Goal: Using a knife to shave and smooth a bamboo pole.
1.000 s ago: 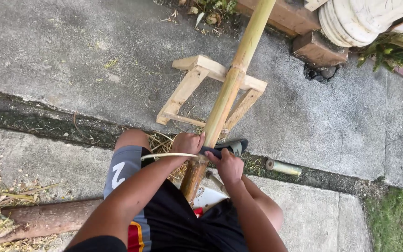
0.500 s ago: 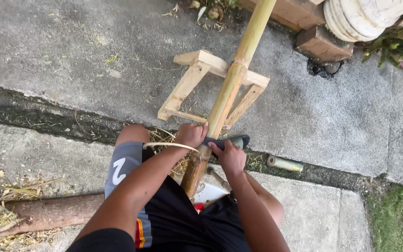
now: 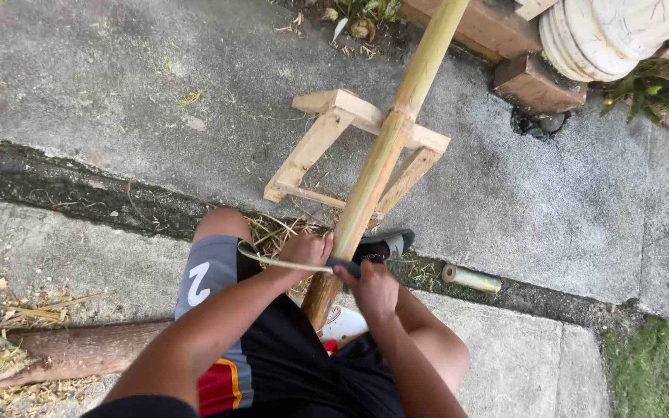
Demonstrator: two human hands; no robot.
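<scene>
Bamboo pole [image 3: 385, 147] leans across a wooden stand [image 3: 327, 124]; left hand [image 3: 303, 251] clasps it, right hand [image 3: 373, 288] grips a curved blade [image 3: 280, 263]. Bare concrete [image 3: 118, 77] lies around.

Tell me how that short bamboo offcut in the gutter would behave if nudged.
The offcut is a short round cylinder, so it would probably roll along the gutter. It looks hollow at the end, so likely light. It should be stiff, like the long pole both hands work on.

Bamboo pole [image 3: 381, 159] runs past top edge; its base hidden behind hands
</scene>
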